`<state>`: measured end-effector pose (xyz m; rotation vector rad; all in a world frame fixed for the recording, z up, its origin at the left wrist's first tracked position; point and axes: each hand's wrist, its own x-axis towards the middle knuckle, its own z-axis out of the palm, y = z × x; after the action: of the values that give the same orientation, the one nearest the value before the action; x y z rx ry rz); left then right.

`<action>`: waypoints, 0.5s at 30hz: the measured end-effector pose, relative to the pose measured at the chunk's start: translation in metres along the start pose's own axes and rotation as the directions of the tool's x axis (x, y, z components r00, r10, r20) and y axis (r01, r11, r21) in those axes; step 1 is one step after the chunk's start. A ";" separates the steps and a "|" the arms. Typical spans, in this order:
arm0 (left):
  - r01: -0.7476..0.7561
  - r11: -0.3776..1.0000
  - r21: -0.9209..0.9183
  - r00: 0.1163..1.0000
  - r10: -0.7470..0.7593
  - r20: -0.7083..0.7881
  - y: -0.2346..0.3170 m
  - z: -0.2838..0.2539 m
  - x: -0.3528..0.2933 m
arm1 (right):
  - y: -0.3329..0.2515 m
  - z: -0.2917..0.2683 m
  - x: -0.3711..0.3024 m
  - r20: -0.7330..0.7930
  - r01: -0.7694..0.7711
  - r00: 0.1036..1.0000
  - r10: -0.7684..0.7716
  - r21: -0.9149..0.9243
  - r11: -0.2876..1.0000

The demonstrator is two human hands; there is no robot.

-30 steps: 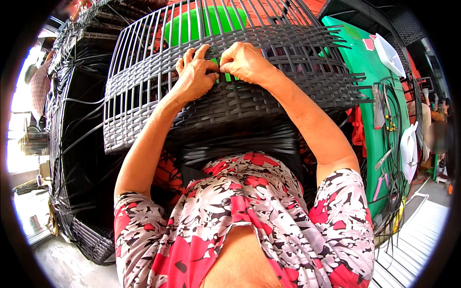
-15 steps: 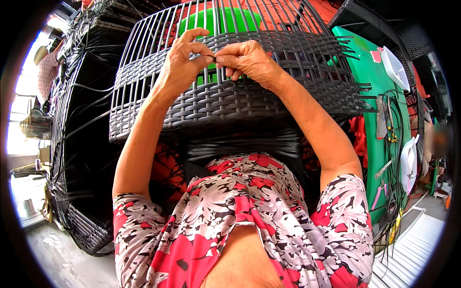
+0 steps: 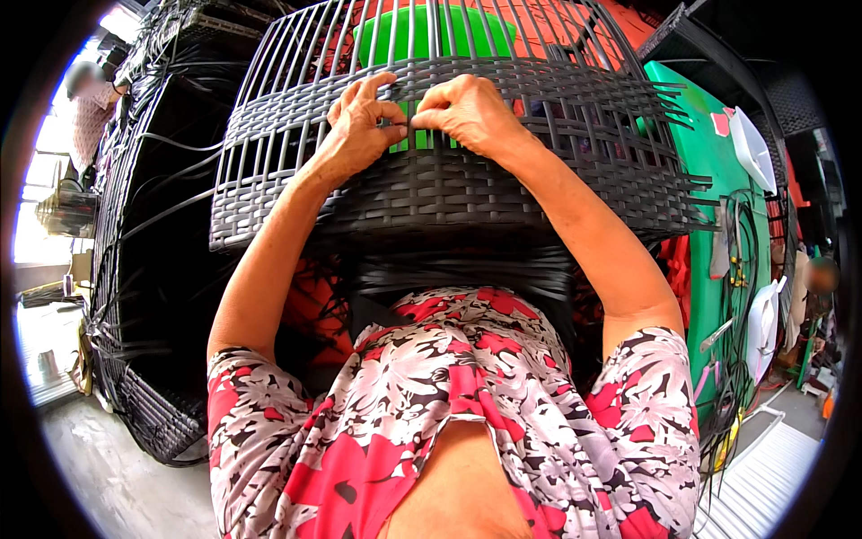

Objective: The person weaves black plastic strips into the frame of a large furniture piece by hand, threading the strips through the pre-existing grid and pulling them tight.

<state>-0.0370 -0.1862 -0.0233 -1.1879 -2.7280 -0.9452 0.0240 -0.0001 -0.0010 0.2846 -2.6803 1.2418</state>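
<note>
In front of me stands a dark grey woven wicker panel (image 3: pixel 395 193), with tight bands of weave and bare upright strands between them. Both hands work at an open gap in its middle. My left hand (image 3: pixel 366 124) is closed, its thumb and forefinger pinching at an upright wicker strand. Just to its right, my right hand (image 3: pixel 471 115) pinches at the same place, thumb against bent fingers. The exact bit between the fingertips is mostly hidden. Through the bare strands shows something bright green (image 3: pixel 435 34) behind the panel.
A dark wicker frame with loose strands (image 3: pixel 148 269) stands on the left. On the right, a green board (image 3: pixel 705 296) carries white plastic holders (image 3: pixel 752 148) and hanging black strands. Cut strand ends stick out from the panel's right edge. Other people are in the background.
My hands have drawn slightly apart and lowered against the weave, the right one turned more knuckles-up. The left fingers have bent lower. The whole view has shifted slightly.
</note>
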 end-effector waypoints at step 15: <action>0.070 0.975 0.209 0.997 -0.063 -0.038 -0.011 -0.038 -0.025 | -0.032 0.014 0.026 0.050 0.039 0.998 -0.031 -0.174 0.984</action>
<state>-0.0342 -0.2291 -0.0038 -1.0426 -2.7736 -0.6527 0.0051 -0.0336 0.0196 0.3384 -2.7889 0.9931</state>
